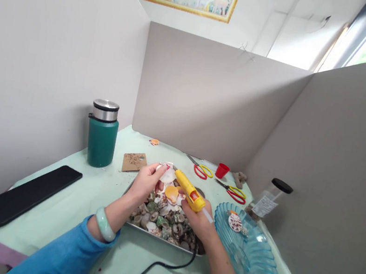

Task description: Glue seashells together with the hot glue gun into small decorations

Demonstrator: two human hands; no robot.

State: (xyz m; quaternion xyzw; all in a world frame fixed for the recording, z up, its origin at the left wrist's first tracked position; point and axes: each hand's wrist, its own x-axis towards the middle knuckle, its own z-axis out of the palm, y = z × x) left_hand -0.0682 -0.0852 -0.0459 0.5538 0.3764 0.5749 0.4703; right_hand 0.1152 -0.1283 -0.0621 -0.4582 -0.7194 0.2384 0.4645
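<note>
My right hand (198, 215) is wrapped round a yellow hot glue gun (190, 189), whose nozzle points up and left. A clear glue stick (206, 215) sticks out of its rear, and a black cord (160, 264) runs down from it. My left hand (149, 179) pinches a pale shell (168, 173) close to the nozzle; whether the tip touches it I cannot tell. Beneath both hands lies a metal tray (167, 244) filled with shells. An orange scallop shell (171, 193) shows among them between my hands.
At left stand a green bottle (101, 141) and a black flat case (29, 195). Behind the tray lie a cardboard piece (134, 162), two pairs of scissors (202, 171) and a red cup (222, 171). A blue plate (265, 265) and a tilted jar (266, 202) are at right. Partitions enclose the table.
</note>
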